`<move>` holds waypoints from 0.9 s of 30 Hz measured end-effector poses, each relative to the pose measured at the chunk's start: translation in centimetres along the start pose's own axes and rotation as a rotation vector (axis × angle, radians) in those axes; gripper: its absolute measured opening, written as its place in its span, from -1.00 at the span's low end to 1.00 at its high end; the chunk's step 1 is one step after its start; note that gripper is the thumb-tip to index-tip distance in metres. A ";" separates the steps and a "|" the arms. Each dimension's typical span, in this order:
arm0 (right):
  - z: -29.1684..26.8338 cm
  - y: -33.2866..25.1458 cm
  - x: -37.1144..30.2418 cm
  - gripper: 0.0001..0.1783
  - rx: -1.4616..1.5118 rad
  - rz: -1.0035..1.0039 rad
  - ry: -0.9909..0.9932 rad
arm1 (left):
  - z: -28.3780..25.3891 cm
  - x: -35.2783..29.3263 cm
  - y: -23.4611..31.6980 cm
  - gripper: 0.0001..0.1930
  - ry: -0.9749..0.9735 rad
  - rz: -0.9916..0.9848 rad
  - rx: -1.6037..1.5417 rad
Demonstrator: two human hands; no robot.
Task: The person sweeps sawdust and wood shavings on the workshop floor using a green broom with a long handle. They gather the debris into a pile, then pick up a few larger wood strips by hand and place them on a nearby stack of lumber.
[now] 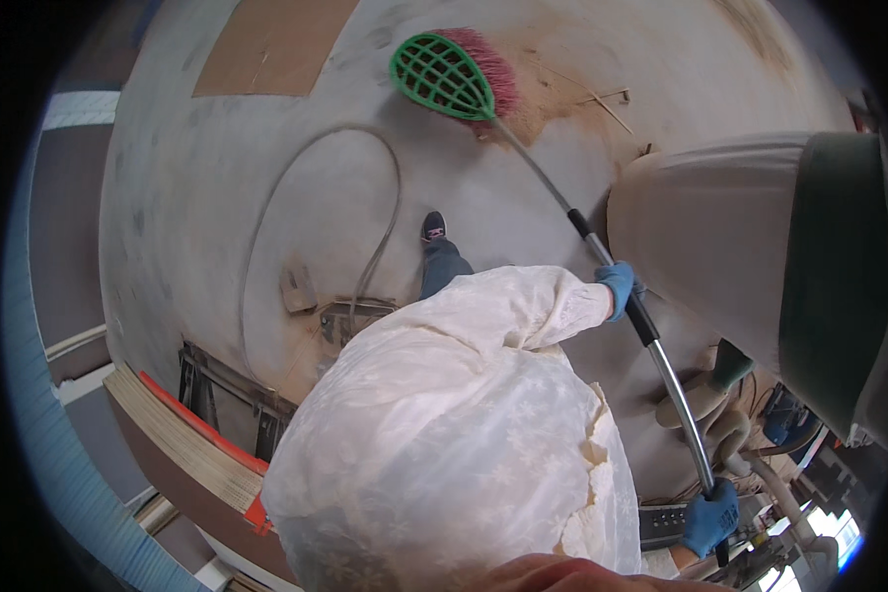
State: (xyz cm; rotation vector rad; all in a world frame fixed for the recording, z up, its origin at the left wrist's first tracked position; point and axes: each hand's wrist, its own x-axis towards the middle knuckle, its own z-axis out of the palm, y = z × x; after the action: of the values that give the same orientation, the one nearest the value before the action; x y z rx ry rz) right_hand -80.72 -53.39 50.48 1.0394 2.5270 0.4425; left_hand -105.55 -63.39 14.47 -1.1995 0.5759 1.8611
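Note:
A long-handled broom with a green lattice head (442, 77) and pink bristles (483, 61) slants across the floor, its head at the far end. My left hand (618, 288), in a blue glove, is closed around the black grip partway along the metal pole. Lower right, my right hand (710, 518), also gloved in blue, wraps round the upper end of the pole. The bristles touch a patch of brown sawdust (553, 104) on the grey floor. Thin wood sticks (612, 113) lie beside the sawdust. A pale lace-patterned garment covers my arm and body.
A large white and green bag (720, 217) bulges at the right, close to the pole. A hose (395, 178) loops over the floor near my shoe (433, 227). Cardboard (276, 44) lies far left; stacked boards (178, 439) stand near left. Machinery and pipes (779, 483) fill the lower right.

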 end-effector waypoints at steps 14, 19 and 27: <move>4.6 -12.6 -5.1 -0.93 0.066 0.013 -0.051 | -10.6 3.9 8.5 -0.82 0.425 -0.185 0.250; 6.9 -13.8 -8.3 -0.90 0.098 0.181 -0.230 | -13.2 5.1 8.3 -0.78 0.309 -0.200 0.267; 9.1 -6.3 -14.0 -0.85 0.011 0.179 -0.303 | -17.9 0.4 0.7 -0.79 0.267 -0.443 0.403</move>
State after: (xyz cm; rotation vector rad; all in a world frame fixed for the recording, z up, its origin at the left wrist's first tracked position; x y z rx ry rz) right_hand -71.24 -66.40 42.82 1.2403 2.1830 0.2941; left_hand -96.93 -76.77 6.21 -1.1897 0.7232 1.1575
